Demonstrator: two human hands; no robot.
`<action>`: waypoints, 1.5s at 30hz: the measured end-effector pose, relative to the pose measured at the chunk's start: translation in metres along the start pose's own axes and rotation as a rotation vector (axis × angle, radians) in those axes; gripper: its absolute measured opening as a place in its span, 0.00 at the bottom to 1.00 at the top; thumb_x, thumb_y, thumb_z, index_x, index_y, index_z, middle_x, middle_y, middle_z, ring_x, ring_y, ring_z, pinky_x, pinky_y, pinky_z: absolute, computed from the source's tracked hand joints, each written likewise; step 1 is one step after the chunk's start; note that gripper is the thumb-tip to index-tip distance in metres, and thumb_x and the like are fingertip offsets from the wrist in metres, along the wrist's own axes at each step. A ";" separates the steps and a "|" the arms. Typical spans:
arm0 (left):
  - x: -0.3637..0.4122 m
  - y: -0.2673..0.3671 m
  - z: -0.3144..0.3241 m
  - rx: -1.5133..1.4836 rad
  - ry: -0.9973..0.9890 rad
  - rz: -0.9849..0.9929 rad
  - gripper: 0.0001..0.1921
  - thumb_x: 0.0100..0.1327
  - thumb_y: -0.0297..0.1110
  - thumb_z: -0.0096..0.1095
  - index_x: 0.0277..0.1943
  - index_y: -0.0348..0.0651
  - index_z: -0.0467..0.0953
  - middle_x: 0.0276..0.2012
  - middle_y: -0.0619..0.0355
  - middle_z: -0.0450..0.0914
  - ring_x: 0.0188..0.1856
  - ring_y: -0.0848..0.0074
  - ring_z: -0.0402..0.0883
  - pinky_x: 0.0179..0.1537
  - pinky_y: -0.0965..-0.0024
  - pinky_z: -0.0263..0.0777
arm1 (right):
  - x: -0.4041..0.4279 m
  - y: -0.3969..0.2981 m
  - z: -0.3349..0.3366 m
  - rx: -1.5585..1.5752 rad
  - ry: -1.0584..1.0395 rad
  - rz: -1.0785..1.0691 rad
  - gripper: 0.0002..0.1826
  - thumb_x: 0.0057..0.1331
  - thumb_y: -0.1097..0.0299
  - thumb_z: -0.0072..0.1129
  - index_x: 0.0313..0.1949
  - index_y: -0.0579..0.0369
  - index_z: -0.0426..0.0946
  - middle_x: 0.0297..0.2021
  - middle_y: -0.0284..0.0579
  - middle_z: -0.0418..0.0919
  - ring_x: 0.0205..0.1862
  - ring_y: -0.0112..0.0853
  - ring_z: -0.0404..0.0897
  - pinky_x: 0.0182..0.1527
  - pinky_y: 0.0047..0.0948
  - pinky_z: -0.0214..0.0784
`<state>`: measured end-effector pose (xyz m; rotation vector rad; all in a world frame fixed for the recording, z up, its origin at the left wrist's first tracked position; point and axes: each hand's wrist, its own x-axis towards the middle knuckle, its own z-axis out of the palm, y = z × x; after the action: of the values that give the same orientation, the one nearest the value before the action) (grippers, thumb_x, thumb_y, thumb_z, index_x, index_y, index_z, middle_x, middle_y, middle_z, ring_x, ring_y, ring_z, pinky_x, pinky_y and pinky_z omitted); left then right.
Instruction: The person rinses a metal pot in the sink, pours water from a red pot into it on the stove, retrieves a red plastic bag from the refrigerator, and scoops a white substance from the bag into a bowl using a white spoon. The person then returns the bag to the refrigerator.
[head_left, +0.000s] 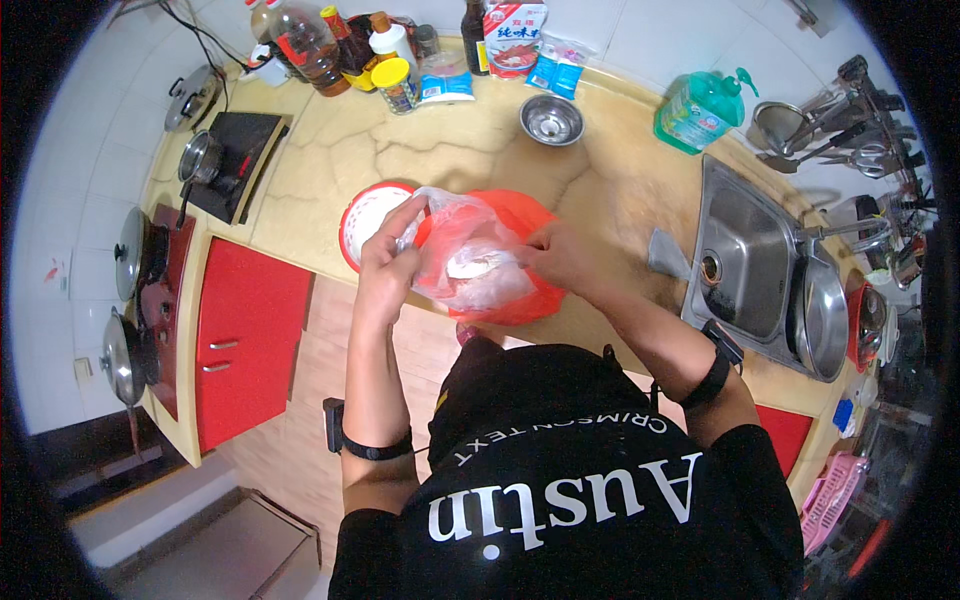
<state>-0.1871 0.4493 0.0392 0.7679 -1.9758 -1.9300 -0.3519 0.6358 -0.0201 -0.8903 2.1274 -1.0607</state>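
My left hand (391, 259) pinches the left side of the mouth of a clear plastic bag (469, 225). At the other side, the fingertips of my right hand (562, 255) close on the bag's edge. White powder (476, 264), possibly flour, shows inside the bag. Beneath it is a red plastic basin (525, 206) near the counter's front edge; the bag hides most of the basin's inside. Partly behind my left hand lies a white perforated basket with a red rim (365, 225).
A small steel bowl (552, 120) stands farther back on the counter. Bottles (304, 49) and seasoning packets (555, 71) line the wall. To the right are a green pump bottle (701, 112), a grey cloth (667, 255) and a steel sink (742, 255); an induction cooker (244, 161) sits left.
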 end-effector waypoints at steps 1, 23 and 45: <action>0.000 -0.002 -0.002 -0.045 -0.012 -0.002 0.32 0.51 0.18 0.47 0.64 0.37 0.69 0.53 0.52 0.77 0.44 0.81 0.77 0.43 0.80 0.68 | 0.000 -0.001 0.000 0.000 0.011 -0.013 0.19 0.57 0.59 0.59 0.19 0.64 0.76 0.12 0.56 0.69 0.12 0.36 0.68 0.21 0.40 0.61; 0.033 -0.015 0.016 0.352 0.266 0.202 0.24 0.58 0.27 0.61 0.57 0.27 0.72 0.47 0.47 0.81 0.42 0.70 0.81 0.44 0.71 0.75 | 0.009 -0.008 -0.025 -0.116 -0.142 0.093 0.13 0.61 0.62 0.61 0.28 0.61 0.83 0.16 0.40 0.76 0.18 0.24 0.71 0.24 0.30 0.65; -0.017 -0.136 0.000 -0.699 0.191 -0.398 0.24 0.53 0.16 0.46 0.56 0.26 0.70 0.46 0.47 0.79 0.42 0.66 0.81 0.43 0.68 0.78 | 0.129 -0.074 0.089 -0.598 0.009 -0.324 0.14 0.62 0.61 0.54 0.27 0.58 0.82 0.24 0.53 0.81 0.27 0.42 0.82 0.30 0.41 0.72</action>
<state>-0.1490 0.4625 -0.0922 1.1220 -0.9614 -2.4264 -0.3411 0.4627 -0.0302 -1.5480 2.4019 -0.5577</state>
